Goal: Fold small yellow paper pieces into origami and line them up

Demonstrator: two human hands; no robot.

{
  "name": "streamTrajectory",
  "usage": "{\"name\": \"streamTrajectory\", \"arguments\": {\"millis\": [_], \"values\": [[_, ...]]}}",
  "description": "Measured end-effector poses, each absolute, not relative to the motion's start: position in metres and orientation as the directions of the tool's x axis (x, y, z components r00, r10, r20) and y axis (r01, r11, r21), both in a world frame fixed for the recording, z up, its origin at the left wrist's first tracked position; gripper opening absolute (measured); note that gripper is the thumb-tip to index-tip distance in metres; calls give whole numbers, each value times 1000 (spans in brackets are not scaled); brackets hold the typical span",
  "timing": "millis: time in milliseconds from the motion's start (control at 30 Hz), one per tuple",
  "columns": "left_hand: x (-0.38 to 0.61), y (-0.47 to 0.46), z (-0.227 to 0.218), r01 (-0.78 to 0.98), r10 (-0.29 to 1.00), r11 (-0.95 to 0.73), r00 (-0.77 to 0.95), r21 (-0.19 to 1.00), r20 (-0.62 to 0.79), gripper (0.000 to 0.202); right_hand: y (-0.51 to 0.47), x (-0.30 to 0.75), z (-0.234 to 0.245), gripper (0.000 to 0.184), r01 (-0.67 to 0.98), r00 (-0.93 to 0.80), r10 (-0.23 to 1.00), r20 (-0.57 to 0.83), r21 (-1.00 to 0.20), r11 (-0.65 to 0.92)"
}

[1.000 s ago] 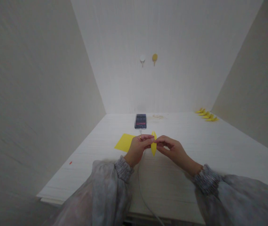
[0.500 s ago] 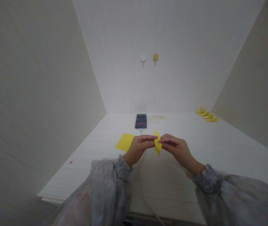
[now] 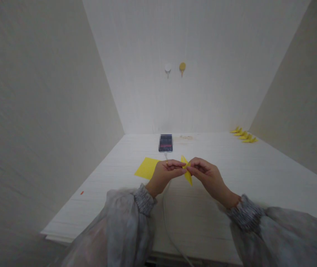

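Note:
Between both hands is a small piece of folded yellow paper [image 3: 188, 178], narrow and pointed at its top and bottom ends. My left hand [image 3: 165, 173], with a ring on one finger, pinches its left side between thumb and fingers. From the right, my right hand [image 3: 209, 178] grips the paper's middle with thumb and fingertips. The fingers cover the central folds. A flat sheet of yellow paper [image 3: 146, 168] lies on the white table, partly behind my left hand.
At the back right corner stand several folded yellow paper figures [image 3: 244, 135] in a row. A phone [image 3: 165, 144] with a white cable [image 3: 166, 222] lies near the back wall. Two hooks [image 3: 182, 67] hang on that wall. A small red scrap [image 3: 82, 193] is at the left edge.
The fingertips have come closer together on the folded paper, and its lower point has tilted to the right. The view has shifted slightly. The flat sheet stays where it was.

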State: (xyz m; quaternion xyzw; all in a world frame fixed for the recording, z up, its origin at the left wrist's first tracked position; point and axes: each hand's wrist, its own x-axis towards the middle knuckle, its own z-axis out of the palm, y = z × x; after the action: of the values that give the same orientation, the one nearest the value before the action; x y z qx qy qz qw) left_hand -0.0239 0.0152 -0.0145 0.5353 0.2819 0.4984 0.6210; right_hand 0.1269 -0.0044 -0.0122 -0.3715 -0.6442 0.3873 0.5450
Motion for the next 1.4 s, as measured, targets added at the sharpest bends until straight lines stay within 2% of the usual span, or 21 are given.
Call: {"name": "streamTrajectory", "arguments": {"millis": [200,333,867,1167,1400], "values": [[-21,14,-11,-270,943,-154,246,950,223,13,-5,124,-10,11,40,-114,903,415,-906,422],[-21,15,-12,-254,956,-138,219,957,195,15,-4,125,-9,12,21,-129,907,400,-914,406],[-19,12,-10,-104,941,-261,193,960,277,19,1,123,-13,18,-6,-65,957,281,-960,282],[-18,13,-13,-150,931,-272,208,951,299,22,-1,121,-13,24,-19,-45,968,246,-969,245],[-17,14,-15,-246,939,-200,228,948,257,29,-1,120,-14,24,40,-13,963,269,-962,269]]}}
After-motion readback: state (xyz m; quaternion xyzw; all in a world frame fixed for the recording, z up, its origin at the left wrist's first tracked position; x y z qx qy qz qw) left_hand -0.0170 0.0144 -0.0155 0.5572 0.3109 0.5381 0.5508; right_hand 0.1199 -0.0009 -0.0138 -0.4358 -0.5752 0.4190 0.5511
